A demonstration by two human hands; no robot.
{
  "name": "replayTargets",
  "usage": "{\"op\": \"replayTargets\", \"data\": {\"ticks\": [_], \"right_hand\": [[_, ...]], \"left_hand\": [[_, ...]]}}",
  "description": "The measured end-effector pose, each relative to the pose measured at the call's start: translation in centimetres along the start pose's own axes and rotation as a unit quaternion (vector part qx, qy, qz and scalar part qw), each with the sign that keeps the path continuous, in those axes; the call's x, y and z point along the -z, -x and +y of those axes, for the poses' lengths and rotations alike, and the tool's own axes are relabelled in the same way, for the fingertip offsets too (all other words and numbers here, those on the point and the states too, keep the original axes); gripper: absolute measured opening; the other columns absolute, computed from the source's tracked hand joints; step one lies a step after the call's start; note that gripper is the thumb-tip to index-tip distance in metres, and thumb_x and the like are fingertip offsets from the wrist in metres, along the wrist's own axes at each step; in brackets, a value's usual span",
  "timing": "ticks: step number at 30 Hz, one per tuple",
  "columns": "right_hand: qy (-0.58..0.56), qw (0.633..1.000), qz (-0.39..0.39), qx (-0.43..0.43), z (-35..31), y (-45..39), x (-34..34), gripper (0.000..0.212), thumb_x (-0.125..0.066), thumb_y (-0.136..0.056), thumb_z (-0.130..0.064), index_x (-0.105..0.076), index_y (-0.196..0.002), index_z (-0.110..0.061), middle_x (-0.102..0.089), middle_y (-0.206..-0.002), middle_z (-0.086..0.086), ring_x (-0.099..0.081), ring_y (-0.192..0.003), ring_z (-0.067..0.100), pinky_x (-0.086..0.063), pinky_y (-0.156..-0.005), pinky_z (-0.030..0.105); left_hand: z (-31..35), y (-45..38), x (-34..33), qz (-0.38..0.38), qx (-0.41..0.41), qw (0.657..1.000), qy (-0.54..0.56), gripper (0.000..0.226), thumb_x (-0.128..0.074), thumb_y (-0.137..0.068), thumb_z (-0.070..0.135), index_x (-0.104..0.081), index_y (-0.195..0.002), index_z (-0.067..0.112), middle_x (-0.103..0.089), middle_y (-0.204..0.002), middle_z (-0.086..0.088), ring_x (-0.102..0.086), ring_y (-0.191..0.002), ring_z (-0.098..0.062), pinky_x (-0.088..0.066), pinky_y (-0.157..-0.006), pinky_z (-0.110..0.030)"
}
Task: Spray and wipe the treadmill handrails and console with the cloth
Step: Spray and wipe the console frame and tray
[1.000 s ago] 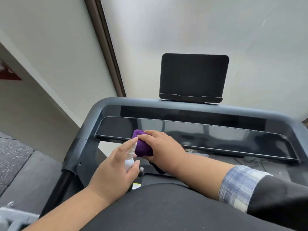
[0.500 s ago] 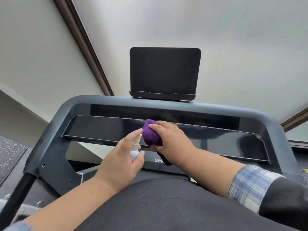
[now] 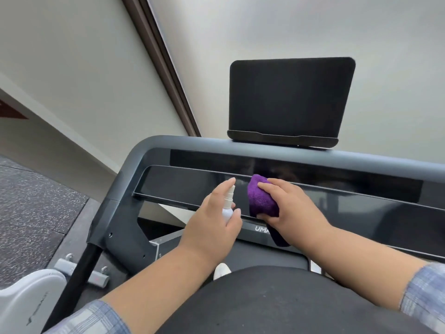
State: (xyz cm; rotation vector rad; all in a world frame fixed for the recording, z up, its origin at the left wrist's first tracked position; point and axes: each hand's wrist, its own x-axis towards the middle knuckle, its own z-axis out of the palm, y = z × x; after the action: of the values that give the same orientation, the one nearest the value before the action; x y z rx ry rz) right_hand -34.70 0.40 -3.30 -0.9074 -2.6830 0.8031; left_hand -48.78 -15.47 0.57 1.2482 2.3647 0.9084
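The right hand (image 3: 292,208) grips a bunched purple cloth (image 3: 261,197) against the treadmill console (image 3: 180,186); the left hand (image 3: 213,225) holds a small spray bottle (image 3: 228,206) just beside it.

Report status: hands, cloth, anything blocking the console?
Left hand grips white spray bottle, index finger on nozzle. Right hand presses purple cloth on glossy console panel. Nothing in the way.
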Motion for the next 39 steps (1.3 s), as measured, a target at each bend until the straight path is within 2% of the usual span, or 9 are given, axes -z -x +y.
{"op": "replayTargets", "data": {"ticks": [4, 7, 13, 16, 21, 25, 29, 34, 39], "right_hand": [[0.017, 1.0, -0.008, -0.017, -1.7, -2.3, -0.9, 0.077, -0.08, -0.079, -0.046, -0.045, -0.147, -0.034, -0.041, -0.153, -0.006, -0.039, -0.135, 0.022, -0.033, -0.115, 0.038], [0.034, 0.999, -0.013, -0.016, -3.2, -4.4, -1.7, 0.077, -0.08, -0.079, -0.046, -0.045, -0.147, -0.033, -0.041, -0.153, -0.005, -0.04, -0.135, 0.023, -0.034, -0.114, 0.039], [0.142, 0.988, -0.051, -0.035, -4.8, -6.4, -3.9, 0.076, -0.083, -0.073, -0.051, -0.054, -0.14, -0.03, -0.053, -0.142, 0.0, -0.052, -0.119, 0.029, -0.043, -0.102, 0.041], [0.153, 0.986, -0.042, -0.051, -4.8, -6.3, -4.3, 0.078, -0.087, -0.067, -0.052, -0.059, -0.136, -0.027, -0.058, -0.137, 0.003, -0.057, -0.115, 0.031, -0.047, -0.1, 0.042], [0.135, 0.987, -0.05, -0.07, -4.7, -6.2, -4.2, 0.08, -0.084, -0.069, -0.054, -0.056, -0.139, -0.031, -0.053, -0.143, 0.001, -0.052, -0.124, 0.027, -0.038, -0.108, 0.039], [0.124, 0.988, -0.056, -0.078, -4.6, -6.2, -4.1, 0.079, -0.082, -0.071, -0.056, -0.054, -0.141, -0.032, -0.049, -0.147, -0.001, -0.048, -0.129, 0.026, -0.033, -0.11, 0.036], [0.118, 0.988, -0.063, -0.071, -4.5, -6.1, -3.9, 0.079, -0.078, -0.075, -0.058, -0.049, -0.144, -0.034, -0.044, -0.152, -0.004, -0.042, -0.134, 0.023, -0.027, -0.114, 0.034], [0.107, 0.989, -0.071, -0.067, -4.0, -4.2, -3.1, 0.079, -0.076, -0.077, -0.058, -0.047, -0.146, -0.034, -0.041, -0.154, -0.003, -0.04, -0.136, 0.022, -0.03, -0.115, 0.037], [0.105, 0.989, -0.06, -0.08, -1.9, -0.8, -1.1, 0.077, -0.076, -0.078, -0.054, -0.048, -0.145, -0.03, -0.044, -0.151, 0.002, -0.043, -0.133, 0.026, -0.035, -0.112, 0.042]], "left_hand": [[-2.3, -3.4, 2.7, -0.009, 0.029, 1.0, 0.006, 0.062, -0.056, -0.093, 0.037, -0.021, -0.134, 0.069, -0.058, -0.118, 0.013, -0.059, -0.097, -0.01, -0.05, -0.086, -0.034], [-4.6, -5.9, 4.7, -0.009, 0.032, 0.999, 0.009, 0.06, -0.056, -0.093, 0.037, -0.021, -0.131, 0.068, -0.058, -0.118, 0.011, -0.06, -0.096, -0.013, -0.048, -0.083, -0.033], [-8.9, -13.1, 6.3, -0.035, 0.034, 0.999, -0.013, 0.055, -0.057, -0.093, 0.039, -0.025, -0.132, 0.061, -0.053, -0.1, 0.016, -0.054, -0.082, 0.001, -0.047, -0.075, -0.033], [-9.2, -16.2, 5.5, -0.069, 0.005, 0.997, -0.035, 0.053, -0.056, -0.096, 0.035, -0.024, -0.132, 0.056, -0.052, -0.096, 0.014, -0.055, -0.08, -0.001, -0.047, -0.076, -0.033], [-9.6, -19.0, 4.2, -0.115, -0.013, 0.991, -0.068, 0.046, -0.053, -0.098, 0.031, -0.025, -0.13, 0.048, -0.052, -0.093, 0.013, -0.059, -0.078, -0.013, -0.046, -0.071, -0.033], [-9.7, -19.7, 3.9, -0.133, -0.02, 0.987, -0.083, 0.042, -0.052, -0.099, 0.031, -0.029, -0.132, 0.044, -0.056, -0.094, 0.01, -0.059, -0.074, -0.009, -0.049, -0.068, -0.033], [-8.7, -20.0, 3.7, -0.144, -0.024, 0.986, -0.082, 0.043, -0.053, -0.099, 0.03, -0.029, -0.131, 0.045, -0.059, -0.086, 0.011, -0.06, -0.068, -0.007, -0.046, -0.06, -0.029], [-5.3, -19.1, 2.0, -0.164, -0.086, 0.979, -0.082, 0.051, -0.056, -0.098, 0.031, -0.026, -0.136, 0.046, -0.055, -0.083, 0.017, -0.054, -0.064, 0.005, -0.031, -0.054, -0.008], [2.0, -18.3, -4.1, -0.194, -0.188, 0.957, -0.103, 0.051, -0.055, -0.098, 0.031, -0.023, -0.134, 0.045, -0.053, -0.081, 0.015, -0.055, -0.064, -0.001, -0.037, -0.056, -0.016]]}}
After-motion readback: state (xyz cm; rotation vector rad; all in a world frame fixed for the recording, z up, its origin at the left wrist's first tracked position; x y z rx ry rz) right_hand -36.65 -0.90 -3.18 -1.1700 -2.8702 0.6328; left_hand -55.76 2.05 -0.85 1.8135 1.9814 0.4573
